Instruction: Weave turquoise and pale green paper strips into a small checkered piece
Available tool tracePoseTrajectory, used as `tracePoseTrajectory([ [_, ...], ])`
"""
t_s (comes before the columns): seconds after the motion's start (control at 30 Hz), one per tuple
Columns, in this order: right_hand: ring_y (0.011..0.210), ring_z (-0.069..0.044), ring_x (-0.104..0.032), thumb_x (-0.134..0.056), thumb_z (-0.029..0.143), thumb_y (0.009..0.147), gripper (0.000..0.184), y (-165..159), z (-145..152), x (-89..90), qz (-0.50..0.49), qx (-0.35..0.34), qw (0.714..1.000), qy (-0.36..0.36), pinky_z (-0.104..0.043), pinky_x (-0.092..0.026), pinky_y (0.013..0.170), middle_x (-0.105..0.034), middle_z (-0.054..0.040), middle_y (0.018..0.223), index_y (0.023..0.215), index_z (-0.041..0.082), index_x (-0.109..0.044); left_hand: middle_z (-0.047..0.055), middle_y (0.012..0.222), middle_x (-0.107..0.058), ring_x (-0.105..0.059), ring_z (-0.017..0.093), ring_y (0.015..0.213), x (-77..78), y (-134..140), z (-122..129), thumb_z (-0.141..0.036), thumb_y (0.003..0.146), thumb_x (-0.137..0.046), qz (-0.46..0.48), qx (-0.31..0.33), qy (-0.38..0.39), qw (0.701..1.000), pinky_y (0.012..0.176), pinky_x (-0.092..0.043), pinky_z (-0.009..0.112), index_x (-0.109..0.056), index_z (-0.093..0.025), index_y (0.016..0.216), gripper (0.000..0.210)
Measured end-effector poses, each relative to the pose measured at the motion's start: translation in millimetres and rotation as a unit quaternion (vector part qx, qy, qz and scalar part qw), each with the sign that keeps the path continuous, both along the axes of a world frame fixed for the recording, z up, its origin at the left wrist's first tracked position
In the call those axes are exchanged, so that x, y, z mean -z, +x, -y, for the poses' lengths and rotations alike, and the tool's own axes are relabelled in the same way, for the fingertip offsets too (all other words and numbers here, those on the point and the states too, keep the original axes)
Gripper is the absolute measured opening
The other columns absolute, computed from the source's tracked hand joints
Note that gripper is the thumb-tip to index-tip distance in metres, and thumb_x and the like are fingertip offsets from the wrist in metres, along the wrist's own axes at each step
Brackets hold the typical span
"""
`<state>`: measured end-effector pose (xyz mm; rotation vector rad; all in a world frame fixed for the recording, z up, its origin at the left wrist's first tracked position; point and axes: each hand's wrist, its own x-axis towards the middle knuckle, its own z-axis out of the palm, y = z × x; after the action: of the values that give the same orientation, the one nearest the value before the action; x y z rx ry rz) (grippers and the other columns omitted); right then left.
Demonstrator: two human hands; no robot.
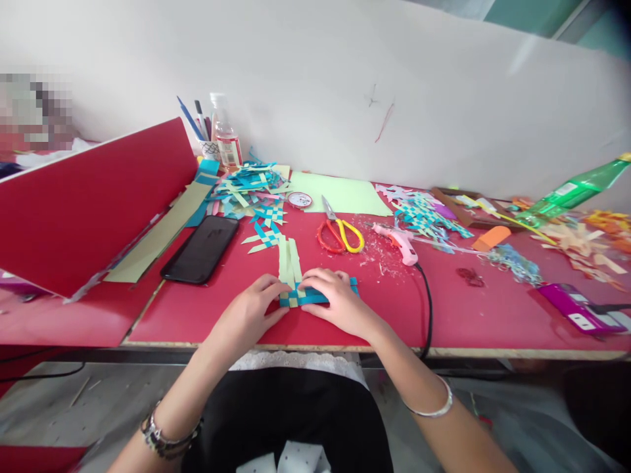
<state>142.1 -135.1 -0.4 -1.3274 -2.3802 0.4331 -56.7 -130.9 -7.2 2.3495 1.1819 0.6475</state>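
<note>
Near the table's front edge lies a small weave of blue and pale-green paper strips [294, 299]. Two pale-green tails [290, 259] point away from me, and blue ends run out to the right. My left hand [257, 303] pinches the weave's left edge between thumb and fingers. From the right, my right hand [338, 301] grips the blue strips, its fingers curled over them and covering part of the weave. Just beyond lies a finished-looking woven piece [266, 238] with loose ends. Scissors [340, 233] with one red and one yellow handle rest past my right hand.
A black phone [201, 249] lies left, beside a standing red board [98, 210]. A pink glue gun [397, 243] with a black cord sits right. Behind are a strip pile [246, 187], a pale-green sheet [340, 192], a clear bottle [227, 135] and a leaning green bottle [574, 190].
</note>
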Motion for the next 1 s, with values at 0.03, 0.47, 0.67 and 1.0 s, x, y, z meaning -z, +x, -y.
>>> tracePoseTrajectory([
  [0.03, 0.102, -0.017, -0.047, -0.048, 0.037, 0.079, 0.024, -0.1, 0.2, 0.0, 0.001, 0.001, 1.0, -0.003, -0.035, -0.024, 0.087, -0.051, -0.0037, 0.11, 0.099, 0.025, -0.051, 0.006, 0.097, -0.05, -0.055, 0.014, 0.079, 0.0, -0.4, -0.2, -0.025, 0.078, -0.047, 0.006, -0.004, 0.0, 1.0, 0.071, -0.047, 0.027, -0.051, -0.02, 0.101, 0.024],
  [0.47, 0.1, -0.019, -0.046, -0.051, 0.041, 0.075, 0.031, 1.1, 1.2, -0.6, 0.02, 0.036, 0.999, 0.005, -0.034, -0.029, 0.082, -0.05, -0.0033, 0.106, 0.104, 0.028, -0.05, 0.008, 0.099, -0.052, -0.052, 0.019, 0.089, 0.7, -4.6, -7.6, -0.034, 0.079, -0.045, -0.058, 0.003, 0.028, 0.998, 0.08, -0.045, 0.033, -0.055, -0.019, 0.104, 0.03],
  [0.67, 0.099, -0.018, -0.046, -0.049, 0.042, 0.077, 0.026, 0.9, 1.7, 0.6, 0.038, 0.035, 0.998, 0.025, -0.034, -0.026, 0.083, -0.05, -0.0027, 0.106, 0.097, 0.027, -0.053, 0.007, 0.1, -0.05, -0.053, 0.018, 0.087, -1.2, -4.9, -6.1, -0.034, 0.081, -0.043, -0.102, 0.009, 0.055, 0.993, 0.076, -0.045, 0.029, -0.056, -0.021, 0.1, 0.027],
  [1.0, 0.097, -0.018, -0.046, -0.05, 0.041, 0.077, 0.024, -1.2, 1.6, -0.6, 0.028, 0.033, 0.999, 0.022, -0.035, -0.025, 0.083, -0.053, -0.0023, 0.104, 0.096, 0.027, -0.054, 0.007, 0.092, -0.054, -0.054, 0.016, 0.081, 2.5, -3.7, -8.2, -0.029, 0.083, -0.041, -0.082, 0.027, 0.065, 0.994, 0.073, -0.046, 0.028, -0.056, -0.018, 0.095, 0.023],
])
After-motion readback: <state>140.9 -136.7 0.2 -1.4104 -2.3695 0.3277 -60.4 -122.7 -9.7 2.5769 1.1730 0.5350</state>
